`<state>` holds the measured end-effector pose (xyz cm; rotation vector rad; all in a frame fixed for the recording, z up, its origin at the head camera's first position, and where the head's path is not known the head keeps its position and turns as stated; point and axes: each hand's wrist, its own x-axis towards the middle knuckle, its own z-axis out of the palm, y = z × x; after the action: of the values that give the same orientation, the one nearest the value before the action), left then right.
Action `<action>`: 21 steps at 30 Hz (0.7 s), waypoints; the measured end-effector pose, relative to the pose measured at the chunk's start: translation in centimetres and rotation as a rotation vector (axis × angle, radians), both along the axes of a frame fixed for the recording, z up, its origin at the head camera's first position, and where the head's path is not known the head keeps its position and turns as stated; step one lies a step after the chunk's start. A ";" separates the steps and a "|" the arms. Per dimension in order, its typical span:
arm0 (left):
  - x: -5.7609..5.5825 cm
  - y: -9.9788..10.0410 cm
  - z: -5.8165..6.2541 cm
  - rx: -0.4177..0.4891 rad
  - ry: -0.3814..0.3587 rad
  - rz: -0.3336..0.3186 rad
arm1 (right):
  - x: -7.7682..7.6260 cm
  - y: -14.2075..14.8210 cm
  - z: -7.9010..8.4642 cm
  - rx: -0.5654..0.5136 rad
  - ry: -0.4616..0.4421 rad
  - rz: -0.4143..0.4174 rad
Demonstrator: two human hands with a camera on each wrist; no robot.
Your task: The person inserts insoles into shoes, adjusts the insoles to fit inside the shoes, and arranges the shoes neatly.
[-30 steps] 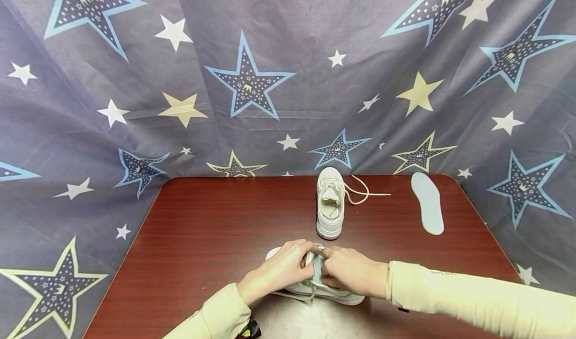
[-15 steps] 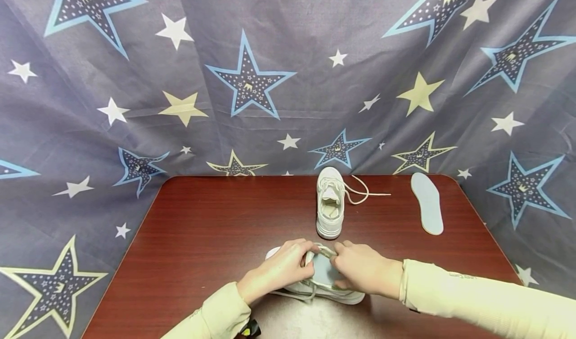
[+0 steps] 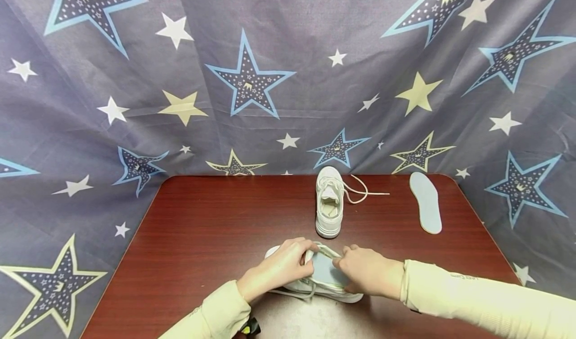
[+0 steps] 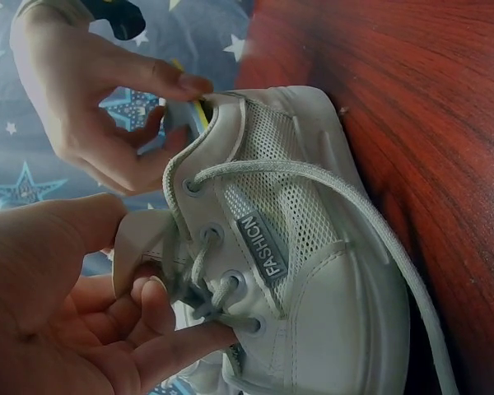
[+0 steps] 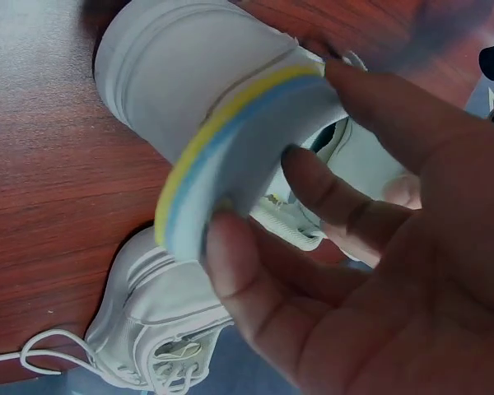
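Note:
A white lace-up sneaker (image 4: 337, 304) lies in front of me, its toe to the left in the head view. My left hand (image 3: 281, 268) pinches the sneaker's tongue (image 4: 138, 243) near the laces. At the heel end, my right hand (image 3: 370, 271) grips a light blue insole (image 3: 327, 271) with thumb and fingertips. In the right wrist view that insole (image 5: 247, 148) shows a yellow and blue edge and bends upward at its end. Its other end is hidden inside the sneaker.
A second white sneaker (image 3: 329, 225) stands upright behind the hands, its loose lace (image 3: 360, 197) trailing right. Another light blue insole (image 3: 426, 204) lies at the table's back right. The red-brown table (image 3: 225, 209) meets a star-patterned cloth (image 3: 270, 144).
My right hand has shifted right, toward the sneaker's heel, and more of the blue insole shows at the opening. The left hand keeps its place on the tongue.

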<state>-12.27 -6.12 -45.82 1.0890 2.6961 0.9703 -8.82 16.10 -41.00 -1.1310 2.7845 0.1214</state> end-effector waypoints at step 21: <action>-0.1 -0.2 -0.2 0.018 0.013 -0.018 | -0.1 1.8 -0.1 -0.267 0.010 0.201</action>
<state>-12.35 -6.28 -46.02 1.1245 2.6877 0.9900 -8.90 17.94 -41.12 -1.4736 2.7484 -0.2322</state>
